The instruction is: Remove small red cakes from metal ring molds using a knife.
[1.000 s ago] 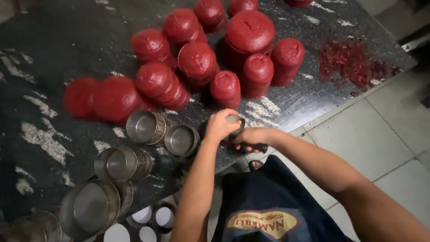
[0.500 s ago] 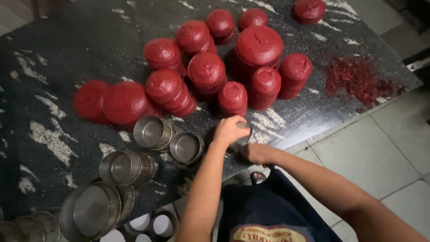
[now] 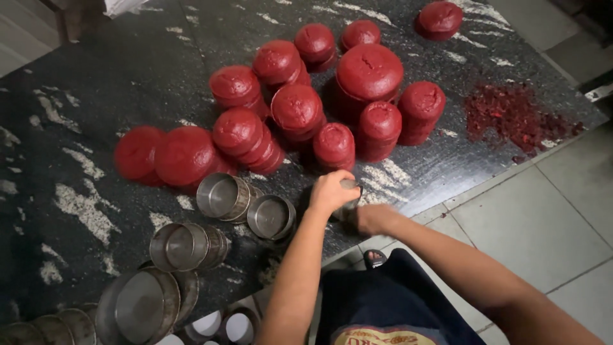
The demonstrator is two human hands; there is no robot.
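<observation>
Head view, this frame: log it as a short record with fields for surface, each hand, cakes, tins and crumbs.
surface: dark speckled stone counter
left hand: left hand cupped over a small metal tin at the counter's near edge
right hand: right hand beside it, grip unclear
cakes: red round cakes, several stacked, mid-counter
tins: empty metal tins lying on their sides to the left
crumbs: red crumb pile at far right

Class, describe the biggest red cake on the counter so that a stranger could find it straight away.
Start at the dark speckled counter and find the cluster of round red cakes near its middle. The biggest cake stands toward the back right of that cluster, left of the red crumbs. It is far wider than the small cakes around it.
</observation>
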